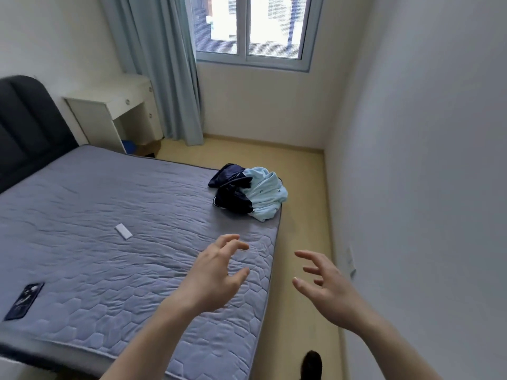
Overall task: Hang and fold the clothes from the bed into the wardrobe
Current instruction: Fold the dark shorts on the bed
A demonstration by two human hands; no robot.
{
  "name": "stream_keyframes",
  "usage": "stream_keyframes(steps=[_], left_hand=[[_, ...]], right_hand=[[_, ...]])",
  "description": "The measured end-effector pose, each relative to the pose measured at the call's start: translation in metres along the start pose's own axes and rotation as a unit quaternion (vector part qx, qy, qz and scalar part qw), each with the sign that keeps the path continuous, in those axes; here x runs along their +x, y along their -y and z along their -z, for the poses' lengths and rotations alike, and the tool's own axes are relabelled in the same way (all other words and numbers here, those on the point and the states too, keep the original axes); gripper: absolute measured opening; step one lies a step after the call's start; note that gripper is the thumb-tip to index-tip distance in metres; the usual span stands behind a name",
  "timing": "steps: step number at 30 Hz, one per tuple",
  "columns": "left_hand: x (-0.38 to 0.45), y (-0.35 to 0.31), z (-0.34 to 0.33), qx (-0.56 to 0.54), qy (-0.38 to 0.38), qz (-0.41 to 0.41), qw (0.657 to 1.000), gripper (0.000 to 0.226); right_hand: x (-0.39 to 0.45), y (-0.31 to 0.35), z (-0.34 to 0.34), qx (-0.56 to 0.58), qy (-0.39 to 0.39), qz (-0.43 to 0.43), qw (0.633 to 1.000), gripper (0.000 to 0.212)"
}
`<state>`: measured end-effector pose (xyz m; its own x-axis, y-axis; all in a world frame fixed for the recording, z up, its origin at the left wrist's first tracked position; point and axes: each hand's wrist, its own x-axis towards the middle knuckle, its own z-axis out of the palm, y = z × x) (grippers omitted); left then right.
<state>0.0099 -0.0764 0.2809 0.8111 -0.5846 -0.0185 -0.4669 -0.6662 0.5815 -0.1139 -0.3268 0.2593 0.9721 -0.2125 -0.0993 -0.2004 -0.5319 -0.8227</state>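
Both hands reach forward, fingers spread and loosely curved, holding nothing. The left hand (216, 272) hovers over the bed (109, 256) near its right edge; the right hand (323, 283) hangs past that edge, above the floor strip (301, 215) between bed and wall (425, 187). The pile of clothes (249, 193) lies ahead of both hands at the bed's far corner, overhanging the edge slightly.
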Motion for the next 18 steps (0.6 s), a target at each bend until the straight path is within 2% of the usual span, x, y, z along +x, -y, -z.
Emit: stream_keyframes(steps=[18], left_hand=[[0.257,-0.018,-0.05,-0.001,-0.027,0.138,0.99,0.041]], right_hand=[[0.297,-0.101,0.147,0.015,0.112,0.016,0.993,0.046]])
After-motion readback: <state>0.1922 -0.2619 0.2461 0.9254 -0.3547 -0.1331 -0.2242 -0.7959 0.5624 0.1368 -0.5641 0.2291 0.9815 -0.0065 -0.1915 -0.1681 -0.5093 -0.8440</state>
